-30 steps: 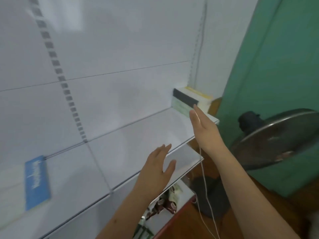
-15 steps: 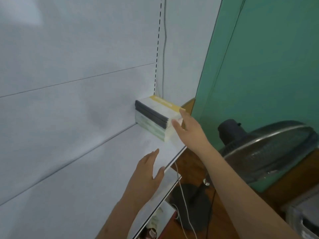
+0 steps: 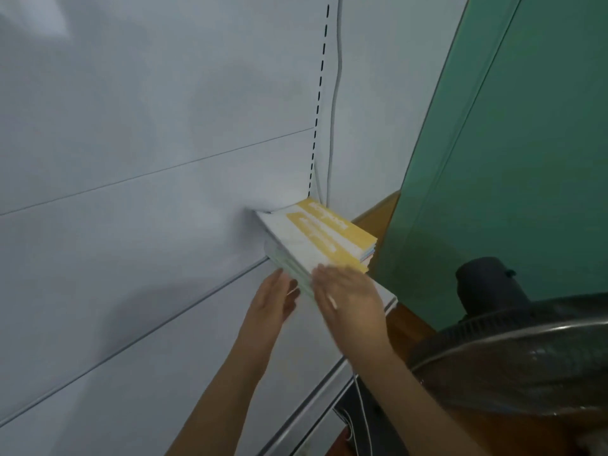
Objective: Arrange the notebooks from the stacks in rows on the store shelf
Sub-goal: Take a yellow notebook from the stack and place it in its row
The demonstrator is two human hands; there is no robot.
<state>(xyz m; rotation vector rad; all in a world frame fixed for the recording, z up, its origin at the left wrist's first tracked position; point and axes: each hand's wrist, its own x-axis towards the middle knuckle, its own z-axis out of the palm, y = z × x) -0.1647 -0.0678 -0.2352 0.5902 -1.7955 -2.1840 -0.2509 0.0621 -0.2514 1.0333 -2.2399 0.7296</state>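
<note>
Both hands' grip [image 3: 348, 297] on notebook stack [image 3: 320, 238]

White lettering is printed on the yellow band of the white-and-yellow top notebook [image 3: 324, 236] of the stack on the white metal shelf [image 3: 164, 357], but it is blurred and cannot be read.

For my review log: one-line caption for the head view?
Both hands, left and right, reach the notebook stack at the white shelf's right end.
</note>
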